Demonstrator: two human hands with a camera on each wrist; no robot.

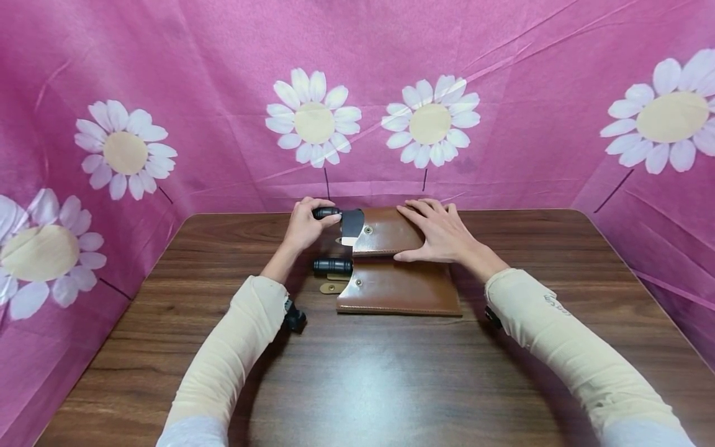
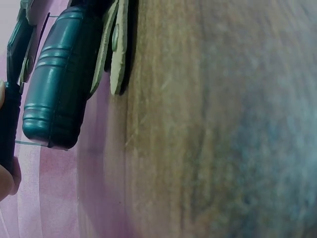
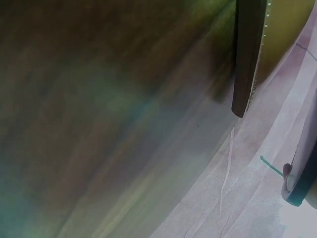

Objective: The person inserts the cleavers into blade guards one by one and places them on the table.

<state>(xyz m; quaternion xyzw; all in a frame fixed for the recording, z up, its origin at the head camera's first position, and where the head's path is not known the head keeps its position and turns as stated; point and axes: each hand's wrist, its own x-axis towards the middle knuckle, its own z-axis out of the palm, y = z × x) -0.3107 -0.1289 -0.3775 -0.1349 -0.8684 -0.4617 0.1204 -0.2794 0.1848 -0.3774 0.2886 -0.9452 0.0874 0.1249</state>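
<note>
My left hand point(image 1: 306, 223) grips the black ribbed handle point(image 1: 326, 213) of a cleaver at the table's far side. A stretch of its dark blade point(image 1: 352, 225) with a bright edge shows outside a brown leather sheath point(image 1: 385, 233); the remainder is hidden inside. Across that sheath's right part spreads my right hand point(image 1: 438, 233), thumb at the near edge, fingers at the far edge, holding it. Nearer lies a second brown sheath point(image 1: 399, 292), with another black handle point(image 1: 332, 266) sticking out left. The left wrist view shows this second handle point(image 2: 54, 84) close up, untouched.
Tan snap straps point(image 1: 331, 288) stick out by the nearer handle. Both sheaths rest on a dark wood-grain table point(image 1: 357, 379). Behind the table's back edge hangs a pink cloth point(image 1: 374, 37) printed with white daisies, which also covers both sides.
</note>
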